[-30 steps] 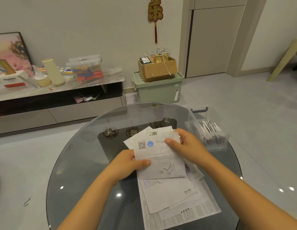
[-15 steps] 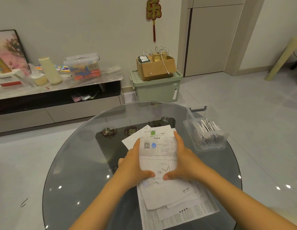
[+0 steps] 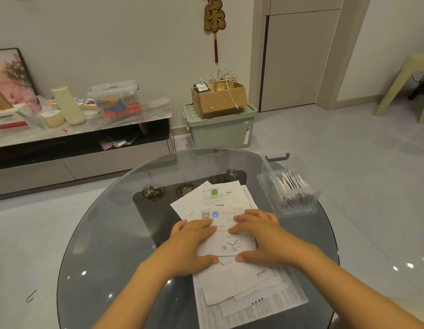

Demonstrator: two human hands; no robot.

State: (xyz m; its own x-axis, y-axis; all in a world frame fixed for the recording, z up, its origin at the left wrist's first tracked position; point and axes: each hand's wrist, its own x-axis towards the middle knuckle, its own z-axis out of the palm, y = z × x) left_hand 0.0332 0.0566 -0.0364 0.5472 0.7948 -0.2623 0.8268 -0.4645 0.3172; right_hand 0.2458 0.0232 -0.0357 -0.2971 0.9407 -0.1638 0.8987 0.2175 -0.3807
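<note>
Delta vs 0.5 s back: sheet bundle [image 3: 230, 243] no longer stood up between the palms, now flat on the paper pile [image 3: 241, 288] mid-table. Left hand [image 3: 192, 245] on its 9 o'clock edge, right hand [image 3: 260, 236] at 3; fingers straight, pressing down, gripping nothing. Round glass table [image 3: 106, 245]; clear bin [image 3: 298, 210] at 2 o'clock. Floor: green storage box [image 3: 220, 134] at 12, low bench [image 3: 75, 160] at 10.

Pale walls, grey tiled floor [image 3: 348, 162], low TV cabinet [image 3: 82, 143].

Left hand [image 3: 190, 245] and right hand [image 3: 263, 236] lie palm-down side by side, fingers [image 3: 244, 218] straight, thumbs nearly meeting
</note>
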